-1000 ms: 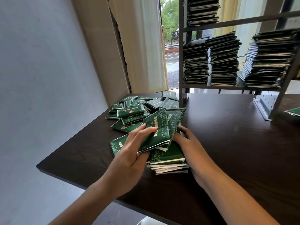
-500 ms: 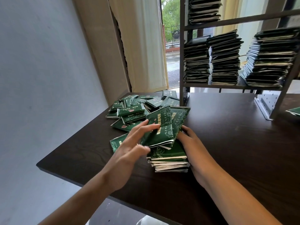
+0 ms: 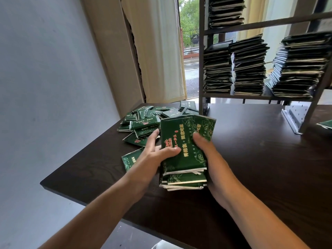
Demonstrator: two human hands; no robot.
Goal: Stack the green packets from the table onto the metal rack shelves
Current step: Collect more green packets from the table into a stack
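A stack of green packets [image 3: 185,155] sits between both hands near the middle of the dark table [image 3: 260,159]. My left hand [image 3: 154,155] holds its left side, thumb on the top packet and fingers stretched along the edge. My right hand [image 3: 206,153] grips its right side, thumb on top. A loose pile of green packets [image 3: 143,123] lies behind, toward the table's far left corner. One packet [image 3: 130,159] lies flat under my left wrist. The metal rack [image 3: 260,97] stands at the back right.
The rack's lower shelf carries three tall packet stacks [image 3: 248,67], and another stack [image 3: 226,11] sits on the shelf above. A perforated metal bracket [image 3: 294,115] foots the rack's right post. A single packet [image 3: 326,124] lies at the far right. A wall and a curtain [image 3: 158,51] stand left.
The top packets, which my left hand held tilted up, now lie flat on the stack. Both hands have closed in on the stack's sides, and the stack appears lifted slightly toward me.
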